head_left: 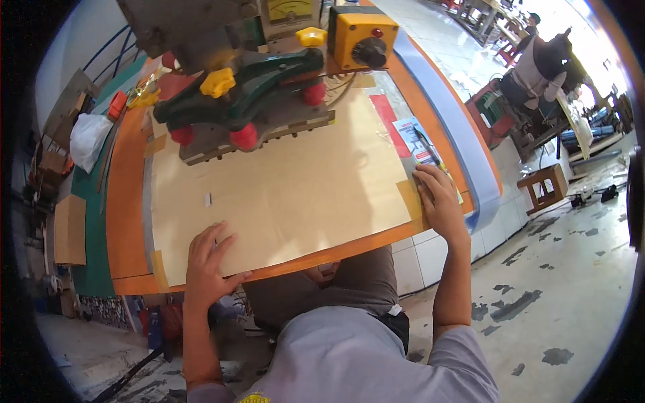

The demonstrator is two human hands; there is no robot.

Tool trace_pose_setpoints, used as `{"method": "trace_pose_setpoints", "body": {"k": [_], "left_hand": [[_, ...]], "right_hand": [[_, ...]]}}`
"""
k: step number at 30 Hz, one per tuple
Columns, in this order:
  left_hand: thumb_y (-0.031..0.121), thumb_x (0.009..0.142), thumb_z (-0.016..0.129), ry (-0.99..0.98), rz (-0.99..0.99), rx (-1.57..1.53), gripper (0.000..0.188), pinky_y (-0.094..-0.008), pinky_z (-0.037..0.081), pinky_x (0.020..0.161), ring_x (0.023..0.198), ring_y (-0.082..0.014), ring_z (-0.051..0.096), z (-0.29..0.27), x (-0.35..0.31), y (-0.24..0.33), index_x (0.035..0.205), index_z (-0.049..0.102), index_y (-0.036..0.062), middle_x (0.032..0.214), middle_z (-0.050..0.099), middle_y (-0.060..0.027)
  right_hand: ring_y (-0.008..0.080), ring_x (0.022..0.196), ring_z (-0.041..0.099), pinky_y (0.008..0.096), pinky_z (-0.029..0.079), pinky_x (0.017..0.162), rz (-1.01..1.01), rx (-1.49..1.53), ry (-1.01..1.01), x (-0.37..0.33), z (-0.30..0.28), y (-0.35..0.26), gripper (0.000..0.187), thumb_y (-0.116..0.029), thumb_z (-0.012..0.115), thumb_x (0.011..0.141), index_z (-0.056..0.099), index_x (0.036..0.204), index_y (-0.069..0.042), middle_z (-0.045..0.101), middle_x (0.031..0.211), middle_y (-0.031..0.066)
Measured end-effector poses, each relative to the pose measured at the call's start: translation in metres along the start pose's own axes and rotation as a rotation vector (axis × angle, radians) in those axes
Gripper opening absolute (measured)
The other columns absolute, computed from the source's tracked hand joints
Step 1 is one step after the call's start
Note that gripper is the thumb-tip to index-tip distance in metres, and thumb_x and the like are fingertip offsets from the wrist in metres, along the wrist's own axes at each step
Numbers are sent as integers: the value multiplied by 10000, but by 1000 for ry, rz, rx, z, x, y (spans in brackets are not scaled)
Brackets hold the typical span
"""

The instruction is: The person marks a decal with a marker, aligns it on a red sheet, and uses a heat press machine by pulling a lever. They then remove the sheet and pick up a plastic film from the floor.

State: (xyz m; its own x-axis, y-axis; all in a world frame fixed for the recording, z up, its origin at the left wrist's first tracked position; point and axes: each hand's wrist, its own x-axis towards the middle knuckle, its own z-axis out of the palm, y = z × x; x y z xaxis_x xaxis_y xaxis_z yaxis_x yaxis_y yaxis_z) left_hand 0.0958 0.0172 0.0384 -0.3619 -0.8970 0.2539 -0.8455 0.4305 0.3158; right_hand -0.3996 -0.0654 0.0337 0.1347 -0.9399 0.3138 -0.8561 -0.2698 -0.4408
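Note:
My left hand rests at the front left of a tan sheet covering the orange worktable, its fingers apart and no object visible in it. A small whitish piece lies on the sheet beyond those fingertips. At the front right corner my right hand lies with fingers stretched out, next to a printed blue-and-white card and a dark pen on top of it. Over the far part of the sheet stands a press machine with dark green arms, yellow star knobs and red feet.
A yellow control box with a black dial stands at the back right. Clear bluish plastic runs along the table's right edge. To the left are a white bag and a cardboard box. Another person sits farther off, near a wooden stool.

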Motion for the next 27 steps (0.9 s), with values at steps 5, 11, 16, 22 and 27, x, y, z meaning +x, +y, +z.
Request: {"method": "trace_pose_setpoints", "body": {"k": [5, 11, 16, 22, 27], "left_hand": [[314, 749, 884, 110, 49, 108, 592, -541, 453, 1093, 1296, -375, 592, 10, -5, 10, 1249, 688, 64, 1395, 637, -132], [166, 755, 842, 151, 110, 112, 502, -487, 499, 1027, 1206, -318, 652, 44, 21, 63, 1224, 694, 65, 1309, 677, -115], [98, 783, 820, 171, 163, -73, 434, -465, 515, 992, 1152, -304, 672, 71, 64, 113, 1200, 705, 60, 1250, 698, -94], [72, 803, 762, 135, 257, -53, 466, -444, 509, 998, 1191, -293, 644, 97, 105, 152, 1260, 672, 58, 1281, 673, -97], [80, 815, 738, 88, 336, -21, 467, -432, 507, 1008, 1179, -280, 636, 114, 130, 177, 1275, 664, 58, 1280, 662, -89]], "right_hand": [[326, 1293, 568, 449, 400, 1130, -15, 70, -117, -12, -29, -4, 373, -127, 769, 870, 690, 1228, -59, 644, 1300, 112], [326, 1325, 541, 467, 399, 1125, 6, 49, -116, -64, -39, -15, 545, -203, 920, 705, 705, 1195, -99, 622, 1298, 81], [377, 1372, 506, 501, 375, 1136, 27, -104, 286, -112, 20, 16, 617, -172, 941, 691, 678, 1248, -127, 594, 1359, 110], [337, 1258, 553, 463, 413, 1086, 155, -40, 705, -125, 70, 20, 456, -75, 857, 824, 641, 1226, -66, 606, 1283, 127], [281, 1113, 590, 377, 458, 943, 381, 301, 799, -130, 87, 3, 281, -18, 743, 899, 630, 1155, -32, 624, 1176, 129]]}}
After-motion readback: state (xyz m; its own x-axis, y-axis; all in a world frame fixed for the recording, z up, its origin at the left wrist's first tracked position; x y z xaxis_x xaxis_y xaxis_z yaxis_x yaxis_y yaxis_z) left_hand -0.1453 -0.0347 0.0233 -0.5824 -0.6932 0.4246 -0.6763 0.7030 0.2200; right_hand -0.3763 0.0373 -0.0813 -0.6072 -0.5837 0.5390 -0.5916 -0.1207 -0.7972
